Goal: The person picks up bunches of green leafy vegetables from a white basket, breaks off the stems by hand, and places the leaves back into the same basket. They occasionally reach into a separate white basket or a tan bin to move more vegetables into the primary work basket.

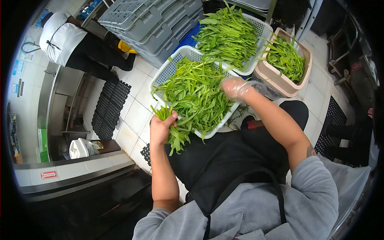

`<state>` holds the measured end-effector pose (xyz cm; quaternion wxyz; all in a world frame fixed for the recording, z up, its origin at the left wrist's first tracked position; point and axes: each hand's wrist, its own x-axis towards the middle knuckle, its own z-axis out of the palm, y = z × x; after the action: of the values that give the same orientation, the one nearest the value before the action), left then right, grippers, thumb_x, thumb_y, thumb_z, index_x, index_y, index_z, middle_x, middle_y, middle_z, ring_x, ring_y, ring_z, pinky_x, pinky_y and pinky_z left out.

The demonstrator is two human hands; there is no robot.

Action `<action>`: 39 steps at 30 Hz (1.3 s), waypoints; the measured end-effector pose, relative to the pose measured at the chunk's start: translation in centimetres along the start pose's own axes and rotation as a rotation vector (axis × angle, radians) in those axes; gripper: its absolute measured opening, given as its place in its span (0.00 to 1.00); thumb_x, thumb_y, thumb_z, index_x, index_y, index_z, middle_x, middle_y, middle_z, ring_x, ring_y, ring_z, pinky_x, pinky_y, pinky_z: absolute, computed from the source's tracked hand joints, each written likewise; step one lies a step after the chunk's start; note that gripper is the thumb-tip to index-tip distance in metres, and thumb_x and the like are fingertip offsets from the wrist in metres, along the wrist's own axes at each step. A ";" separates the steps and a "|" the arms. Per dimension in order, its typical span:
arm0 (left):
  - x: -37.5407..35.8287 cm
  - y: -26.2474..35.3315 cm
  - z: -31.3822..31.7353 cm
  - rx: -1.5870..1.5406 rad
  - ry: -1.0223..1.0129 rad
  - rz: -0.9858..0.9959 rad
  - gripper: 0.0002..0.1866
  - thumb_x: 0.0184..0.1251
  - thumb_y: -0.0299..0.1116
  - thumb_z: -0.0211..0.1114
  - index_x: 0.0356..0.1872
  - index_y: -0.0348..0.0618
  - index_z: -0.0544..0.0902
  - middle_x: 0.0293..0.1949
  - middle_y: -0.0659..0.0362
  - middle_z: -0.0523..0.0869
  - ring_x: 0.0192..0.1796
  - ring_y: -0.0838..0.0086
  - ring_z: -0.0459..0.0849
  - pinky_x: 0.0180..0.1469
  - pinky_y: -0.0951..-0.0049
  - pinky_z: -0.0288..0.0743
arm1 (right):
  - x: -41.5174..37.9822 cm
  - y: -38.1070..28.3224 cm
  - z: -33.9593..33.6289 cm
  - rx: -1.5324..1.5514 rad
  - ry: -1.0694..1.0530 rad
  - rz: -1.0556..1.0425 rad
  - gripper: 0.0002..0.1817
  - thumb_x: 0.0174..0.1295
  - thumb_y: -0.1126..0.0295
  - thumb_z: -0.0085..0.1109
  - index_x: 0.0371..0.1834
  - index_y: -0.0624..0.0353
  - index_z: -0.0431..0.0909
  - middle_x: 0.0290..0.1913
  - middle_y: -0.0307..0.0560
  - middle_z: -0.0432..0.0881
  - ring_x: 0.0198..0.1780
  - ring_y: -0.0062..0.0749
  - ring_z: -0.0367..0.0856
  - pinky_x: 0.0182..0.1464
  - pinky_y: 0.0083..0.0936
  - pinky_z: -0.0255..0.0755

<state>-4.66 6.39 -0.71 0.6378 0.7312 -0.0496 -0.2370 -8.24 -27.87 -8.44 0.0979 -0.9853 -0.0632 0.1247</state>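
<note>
My left hand (163, 127) is bare and closed round a bunch of leafy green stems (178, 138) at the left front corner of a white basket (160, 76). Loose greens (196, 94) fill that basket. At its right edge, my right hand (235, 89) wears a clear plastic glove; its fingers are bent down by the leaves, and whether they hold anything is too unclear to tell. Behind, a second white basket (262, 30) bears greens (230, 38) with their stems lined up.
A beige bin (276, 77) with more greens stands at the right. Stacked grey crates (146, 24) rise behind the baskets. Another person (64, 38) bends over at the upper left, near a black mat (111, 104). A person's dark-clothed legs show at the far right.
</note>
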 end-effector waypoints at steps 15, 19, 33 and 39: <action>1.5 1.6 5.8 0.302 0.017 0.113 0.10 0.74 0.31 0.68 0.43 0.33 0.86 0.29 0.60 0.88 0.30 0.77 0.83 0.35 0.73 0.77 | -0.7 -1.3 -7.6 0.259 0.342 -0.210 0.08 0.66 0.69 0.62 0.42 0.62 0.81 0.41 0.58 0.85 0.44 0.58 0.85 0.48 0.46 0.80; 1.3 2.3 6.2 0.415 0.017 0.172 0.11 0.74 0.32 0.67 0.46 0.34 0.87 0.31 0.60 0.90 0.33 0.77 0.85 0.39 0.73 0.77 | -1.5 -2.7 -8.4 0.427 0.553 -0.199 0.19 0.69 0.59 0.63 0.53 0.63 0.78 0.48 0.61 0.86 0.51 0.58 0.85 0.56 0.46 0.79; 0.8 1.7 6.5 0.473 0.000 0.197 0.13 0.71 0.34 0.70 0.49 0.37 0.90 0.35 0.59 0.92 0.34 0.77 0.85 0.41 0.71 0.79 | -1.7 -3.9 -7.5 0.060 0.408 -0.276 0.11 0.57 0.74 0.64 0.44 0.59 0.84 0.37 0.57 0.86 0.42 0.56 0.85 0.49 0.47 0.80; -0.4 2.8 7.7 0.537 0.077 0.243 0.14 0.69 0.36 0.72 0.51 0.42 0.89 0.36 0.54 0.92 0.38 0.70 0.88 0.47 0.67 0.80 | -0.6 -4.5 -15.1 0.160 0.715 -0.400 0.10 0.69 0.68 0.60 0.49 0.59 0.82 0.39 0.59 0.85 0.44 0.58 0.84 0.50 0.48 0.78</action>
<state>-7.52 -0.96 1.49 0.4465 0.8710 -0.1734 -0.1093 -5.38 -26.26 6.98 0.2124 -0.9242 -0.2053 -0.2421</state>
